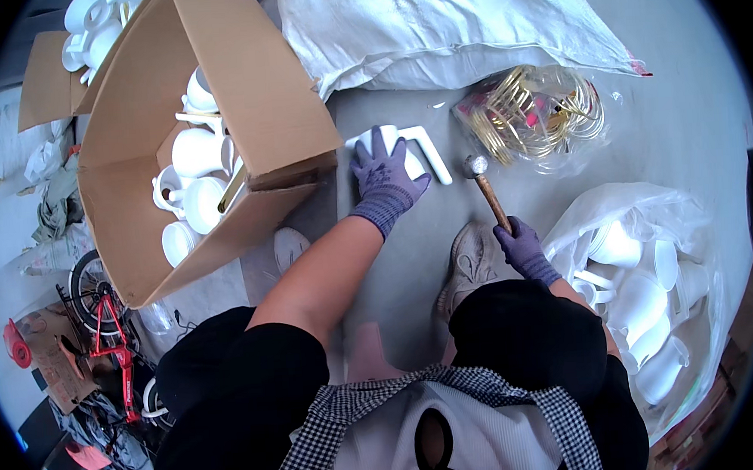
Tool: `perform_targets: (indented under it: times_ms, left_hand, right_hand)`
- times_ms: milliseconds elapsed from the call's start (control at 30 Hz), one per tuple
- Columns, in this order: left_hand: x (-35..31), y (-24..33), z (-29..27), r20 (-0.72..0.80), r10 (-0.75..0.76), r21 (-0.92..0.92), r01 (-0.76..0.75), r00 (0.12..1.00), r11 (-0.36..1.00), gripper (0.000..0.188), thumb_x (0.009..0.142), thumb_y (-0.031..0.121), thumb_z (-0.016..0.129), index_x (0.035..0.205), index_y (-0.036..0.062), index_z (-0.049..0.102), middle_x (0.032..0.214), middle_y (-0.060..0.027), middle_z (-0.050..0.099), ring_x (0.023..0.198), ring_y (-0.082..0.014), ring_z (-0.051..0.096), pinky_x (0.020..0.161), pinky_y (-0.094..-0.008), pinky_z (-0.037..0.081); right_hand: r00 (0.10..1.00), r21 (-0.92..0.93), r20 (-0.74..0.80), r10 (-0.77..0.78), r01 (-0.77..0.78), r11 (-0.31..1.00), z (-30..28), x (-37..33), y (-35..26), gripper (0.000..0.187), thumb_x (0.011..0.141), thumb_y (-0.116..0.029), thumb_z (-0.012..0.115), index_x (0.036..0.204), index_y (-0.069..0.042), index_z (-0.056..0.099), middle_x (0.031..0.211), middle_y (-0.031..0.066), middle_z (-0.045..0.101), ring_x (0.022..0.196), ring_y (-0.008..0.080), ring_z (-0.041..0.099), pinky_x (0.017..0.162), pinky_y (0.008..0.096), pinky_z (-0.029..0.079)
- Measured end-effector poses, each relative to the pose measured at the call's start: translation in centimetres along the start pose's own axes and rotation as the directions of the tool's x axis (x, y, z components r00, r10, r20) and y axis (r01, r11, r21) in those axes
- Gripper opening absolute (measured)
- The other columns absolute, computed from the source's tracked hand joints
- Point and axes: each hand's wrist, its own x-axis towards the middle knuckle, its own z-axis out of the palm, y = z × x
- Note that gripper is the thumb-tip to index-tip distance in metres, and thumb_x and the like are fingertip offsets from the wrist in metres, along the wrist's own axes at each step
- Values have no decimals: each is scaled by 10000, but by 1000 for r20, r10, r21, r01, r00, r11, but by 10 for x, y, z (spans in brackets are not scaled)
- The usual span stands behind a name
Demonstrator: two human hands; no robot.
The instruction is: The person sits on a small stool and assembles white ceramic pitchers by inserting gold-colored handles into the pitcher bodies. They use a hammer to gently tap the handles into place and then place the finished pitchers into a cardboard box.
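My left hand (387, 183), in a purple knit glove, lies over a white jug (428, 152) on the grey floor. Its fingers are spread across the body, hiding much of it. The jug's angular, L-shaped handle sticks out to the right. In my right hand (527, 250), gloved the same way, is a hammer (494, 200), gripped low on its wooden shaft. The metal head points away from me, a short distance right of the jug's handle and apart from it.
At left stands an open cardboard box (251, 87) holding several white vessels (196, 151). A white woven sack (441, 24) lies beyond. Gold-coloured rings fill a clear bag (541, 113) at far right. More white jugs (639, 301) fill a plastic bag near my right knee. A red bicycle (126, 371) is at left.
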Motion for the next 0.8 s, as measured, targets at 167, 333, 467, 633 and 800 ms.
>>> perform_targets:
  times_ms: [167, 333, 467, 633, 800]
  left_hand:
    - [-7, 8, -2, 13, 19, 52, -20, 1000, 998, 837, 739, 516, 743, 1455, 200, 447, 1606, -161, 152, 1428, -495, 185, 1089, -627, 286]
    - [-6, 9, -2, 8, 36, 42, -36, 999, 998, 838, 737, 513, 742, 1457, 201, 445, 1605, -163, 157, 1423, -491, 190, 1074, -636, 293]
    - [-12, 11, 3, -26, 37, 90, -34, 999, 995, 833, 734, 497, 744, 1449, 189, 446, 1590, -165, 187, 1410, -488, 208, 1063, -627, 304]
    - [-9, 7, 1, -43, 43, 42, -41, 998, 998, 808, 711, 478, 762, 1405, 177, 475, 1580, -169, 197, 1394, -475, 222, 1053, -628, 315]
    - [-7, 10, 4, -86, 67, 62, -62, 994, 996, 812, 703, 483, 765, 1406, 194, 477, 1575, -176, 206, 1394, -477, 222, 1051, -621, 314]
  right_hand:
    - [977, 241, 26, -211, 198, 950, -6, 2, -65, 308, 946, -333, 607, 966, -26, 608, 670, 100, 615, 539, 184, 611, 554, 353, 484]
    - [972, 19, -30, -234, 234, 972, 14, 33, -48, 336, 943, -370, 609, 932, -34, 599, 695, 146, 626, 615, 286, 634, 601, 396, 495]
    - [961, -164, -24, -274, 267, 950, 13, 41, -42, 379, 932, -411, 612, 924, -33, 607, 757, 219, 625, 747, 438, 611, 667, 464, 480]
    - [955, -3, -71, -289, 289, 957, 6, 32, -60, 376, 928, -407, 616, 897, -32, 602, 755, 223, 617, 743, 430, 618, 654, 473, 469]
    - [950, -237, 30, -312, 310, 921, 14, 43, -39, 383, 923, -421, 617, 902, -39, 596, 771, 221, 626, 768, 434, 620, 679, 492, 472]
